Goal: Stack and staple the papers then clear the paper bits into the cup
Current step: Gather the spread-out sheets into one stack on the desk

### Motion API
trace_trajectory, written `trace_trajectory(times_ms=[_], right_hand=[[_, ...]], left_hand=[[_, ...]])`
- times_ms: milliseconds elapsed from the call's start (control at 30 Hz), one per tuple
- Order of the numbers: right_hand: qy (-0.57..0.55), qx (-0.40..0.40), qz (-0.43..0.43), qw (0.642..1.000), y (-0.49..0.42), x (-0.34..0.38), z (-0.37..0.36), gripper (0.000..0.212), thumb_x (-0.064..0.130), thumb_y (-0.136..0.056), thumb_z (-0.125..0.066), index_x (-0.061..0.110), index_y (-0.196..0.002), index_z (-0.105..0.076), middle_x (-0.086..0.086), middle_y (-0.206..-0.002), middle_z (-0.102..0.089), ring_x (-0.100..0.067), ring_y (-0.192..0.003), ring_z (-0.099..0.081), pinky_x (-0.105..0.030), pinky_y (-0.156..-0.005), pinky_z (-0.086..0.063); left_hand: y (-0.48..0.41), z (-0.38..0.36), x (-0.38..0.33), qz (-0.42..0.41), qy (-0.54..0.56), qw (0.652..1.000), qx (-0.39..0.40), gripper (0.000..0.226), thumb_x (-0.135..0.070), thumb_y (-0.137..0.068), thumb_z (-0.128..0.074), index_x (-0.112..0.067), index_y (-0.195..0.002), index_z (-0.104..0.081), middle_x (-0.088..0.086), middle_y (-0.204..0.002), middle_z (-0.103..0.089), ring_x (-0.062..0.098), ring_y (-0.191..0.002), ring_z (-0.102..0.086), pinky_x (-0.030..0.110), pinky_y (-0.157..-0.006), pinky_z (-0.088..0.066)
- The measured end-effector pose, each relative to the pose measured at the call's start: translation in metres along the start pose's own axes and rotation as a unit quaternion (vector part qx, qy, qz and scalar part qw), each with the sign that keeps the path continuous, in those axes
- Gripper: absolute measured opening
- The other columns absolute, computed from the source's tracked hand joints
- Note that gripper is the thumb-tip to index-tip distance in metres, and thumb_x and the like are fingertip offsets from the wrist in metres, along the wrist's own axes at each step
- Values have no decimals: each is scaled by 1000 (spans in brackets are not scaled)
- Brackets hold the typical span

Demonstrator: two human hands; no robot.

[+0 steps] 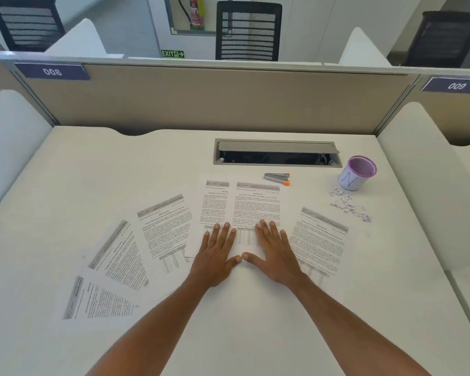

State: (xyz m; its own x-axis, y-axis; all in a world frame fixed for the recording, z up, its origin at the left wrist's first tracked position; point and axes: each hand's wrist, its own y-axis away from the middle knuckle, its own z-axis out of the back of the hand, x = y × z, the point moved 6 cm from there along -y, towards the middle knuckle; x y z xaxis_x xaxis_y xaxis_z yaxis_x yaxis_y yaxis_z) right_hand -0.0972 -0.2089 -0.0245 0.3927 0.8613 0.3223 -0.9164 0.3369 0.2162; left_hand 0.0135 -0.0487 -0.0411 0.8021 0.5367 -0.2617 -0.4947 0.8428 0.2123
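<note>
Head view: left hand (217,253) and right hand (275,252) lie flat, palms down, side by side, fingers straight and slightly spread, thumbs almost meeting. Neither holds anything. Both press on the lower part of the two middle sheets of the papers (255,204).

Judgement: the step in hand is the very start of stacking. Nothing is gathered or stapled, and the bits are not cleared. The next move likely calls for sliding the outlying sheets in over the centre pair, then squaring the edges before stapling. Thin sheets lying flat on a smooth surface will probably need a fingertip drag or a lifted corner.

Papers: six printed sheets, fanned in an arc across the bench (92,169).
- Three on the left overlap each other.
- Two in the centre overlap side by side.
- One on the right is tilted.
- Each has a grey header band, dense text and a table near the foot. All lie flat, no creases seen.

Stapler (277,178): grey with orange ends, just beyond the centre sheets.

Cup (357,173): white, purple mesh rim, upright at the far right, well apart from the hands.

Paper bits (347,204): scattered just in front of the cup, trailing toward the right sheet.
</note>
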Motion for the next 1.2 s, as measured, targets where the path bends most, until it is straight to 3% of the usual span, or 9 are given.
trace_trajectory(times_ms=[100,200,400,567,733,867,1033,1200], right_hand=[[-14,-2,18,1000,-1,5,-1,108,89,-95,-31,22,-171,5,7,-178,18,-16,-163,22,-46,-135,5],[-18,-26,19,999,4,3,0,107,88,-96,-33,22,-172,3,8,-179,15,-14,-164,21,-44,-135,4],[-6,-133,-110,985,36,-20,1,105,87,-97,-22,15,-172,-4,-2,-181,5,-23,-167,9,-48,-135,-1],[-9,-105,-188,977,52,-41,-13,108,87,-96,-22,13,-171,3,-4,-181,6,-21,-167,10,-50,-135,1],[4,-79,-159,984,45,-32,-18,107,87,-96,-22,15,-171,3,0,-180,9,-20,-166,14,-48,-135,5],[3,-78,-130,988,36,-20,-18,106,86,-97,-25,15,-171,0,0,-180,8,-21,-166,11,-49,-135,3],[6,-58,-98,993,25,-6,-19,107,88,-94,-14,16,-171,1,0,-180,9,-21,-166,13,-48,-135,4],[-2,-39,-57,998,12,9,-18,110,91,-91,0,16,-171,1,0,-180,8,-20,-166,12,-49,-136,0]], left_hand=[[-1,-3,0,-3,3,1000,-6,98,-81,-99,6,-20,-174,-1,4,-181,13,33,-167,14,52,-137,4],[-2,-6,2,-10,-2,1000,-14,98,-81,-101,3,-17,-174,-5,5,-181,9,35,-168,9,58,-137,-8],[6,5,13,19,-8,997,-80,103,-81,-103,-25,-9,-173,-5,8,-183,4,29,-170,6,51,-137,-3],[11,2,17,33,-7,998,-59,106,-88,-99,-19,-16,-174,2,8,-183,11,29,-169,12,53,-138,-2],[13,-7,2,4,-1,999,-49,105,-92,-96,-18,-23,-175,-2,5,-183,10,29,-169,11,57,-137,-2],[15,-8,-4,8,-19,999,-34,108,-94,-93,-11,-24,-174,6,4,-181,19,28,-168,20,55,-136,5],[21,-10,-7,-8,-19,999,-41,106,-91,-97,-23,-23,-174,4,4,-181,19,29,-168,20,56,-135,4],[30,-14,-13,-22,-24,998,-50,106,-91,-97,-24,-23,-174,2,6,-182,18,29,-168,20,58,-136,1]])
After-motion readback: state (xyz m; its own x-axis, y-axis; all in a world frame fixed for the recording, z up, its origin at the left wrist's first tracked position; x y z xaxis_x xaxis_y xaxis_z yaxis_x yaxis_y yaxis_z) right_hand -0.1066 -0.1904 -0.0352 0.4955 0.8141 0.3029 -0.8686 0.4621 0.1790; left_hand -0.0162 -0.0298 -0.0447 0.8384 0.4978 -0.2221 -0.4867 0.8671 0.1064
